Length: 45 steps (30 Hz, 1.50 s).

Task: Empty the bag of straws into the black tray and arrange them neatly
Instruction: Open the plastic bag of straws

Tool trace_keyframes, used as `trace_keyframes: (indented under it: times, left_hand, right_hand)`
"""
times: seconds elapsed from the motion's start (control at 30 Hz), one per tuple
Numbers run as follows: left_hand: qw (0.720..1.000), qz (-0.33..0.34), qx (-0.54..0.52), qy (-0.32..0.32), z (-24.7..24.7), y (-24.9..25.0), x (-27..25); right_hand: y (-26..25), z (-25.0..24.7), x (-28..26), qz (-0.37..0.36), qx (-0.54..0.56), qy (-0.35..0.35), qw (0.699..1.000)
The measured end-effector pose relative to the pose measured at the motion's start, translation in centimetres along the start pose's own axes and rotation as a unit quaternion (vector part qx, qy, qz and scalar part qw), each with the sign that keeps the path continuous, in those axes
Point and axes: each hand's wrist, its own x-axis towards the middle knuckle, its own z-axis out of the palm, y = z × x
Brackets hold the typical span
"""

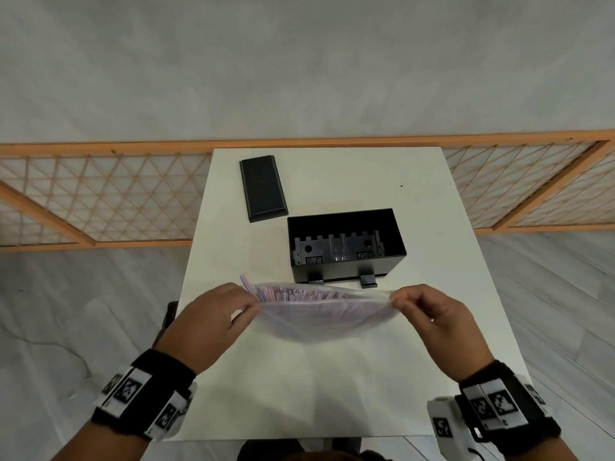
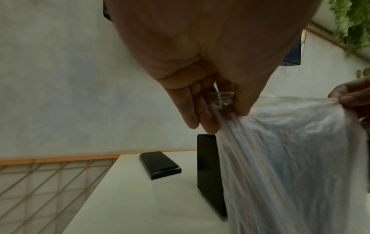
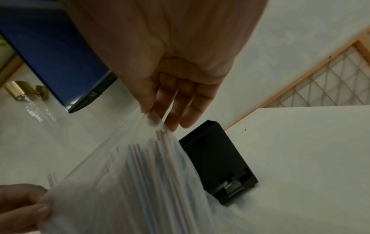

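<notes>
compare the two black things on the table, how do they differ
The black tray is a deep open box with notched fittings inside; the black lid is flat and shallow. The tray lies crosswise, nearer the bag of straws; the lid lies lengthwise, farther back and left. Both are black, rectangular and untouched.
</notes>
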Motion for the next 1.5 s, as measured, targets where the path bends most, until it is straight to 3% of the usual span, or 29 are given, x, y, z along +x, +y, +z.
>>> trace_keyframes:
  times: [0.17, 0.33, 0.53, 0.67, 0.87, 0.97, 1.03, 1.2, 1.33, 1.43, 1.5]
  left_hand:
    - [0.996, -0.012, -0.015, 0.087, -0.4, 1.6, -1.0]
    - [0.997, -0.035, -0.033, 0.057, 0.7, 2.0, -1.8]
    - [0.992, -0.041, -0.072, 0.1, 1.2, 3.1, -2.8]
    - [0.974, -0.088, -0.181, 0.102, 3.5, 2.6, -4.2]
    - [0.93, -0.209, -0.266, 0.144, 7.3, 1.9, -5.2]
    - [0.913, -0.23, -0.317, 0.11, 8.2, 2.5, -4.5]
    - [0.899, -0.23, -0.365, 0.083, 8.5, 3.1, -3.8]
    - [0.844, -0.218, -0.488, 0.043, 8.8, 4.0, -2.0]
    - [0.795, -0.301, -0.517, 0.097, 8.1, 4.0, -0.9]
    - [0.797, -0.358, -0.478, 0.092, 8.2, 3.8, -0.5]
    - [0.791, -0.371, -0.482, 0.073, 8.1, 3.9, -0.5]
  right_hand:
    - [-1.4, 0.3, -0.9, -0.018, 0.009, 0.038, 0.999]
    - [-1.3, 1.9, -1.0, 0.019, 0.002, 0.057, 0.998]
    - [-2.0, 2.8, -1.1, 0.015, 0.096, 0.074, 0.992]
    - [-0.7, 4.4, -0.9, 0.079, 0.165, 0.041, 0.982]
    - [-0.8, 6.3, -0.5, 0.2, 0.338, -0.049, 0.918]
    - [-0.9, 7.3, 0.2, 0.246, 0.441, -0.054, 0.861]
    - [-0.9, 8.3, 0.6, 0.279, 0.466, -0.048, 0.839]
    - [-1.4, 10.0, 1.5, 0.314, 0.444, -0.058, 0.837]
    - [-0.7, 9.5, 2.3, 0.344, 0.453, -0.039, 0.822]
    - [0.0, 8.7, 2.2, 0.353, 0.498, -0.126, 0.782]
    - [0.5, 8.6, 2.1, 0.334, 0.502, -0.174, 0.778]
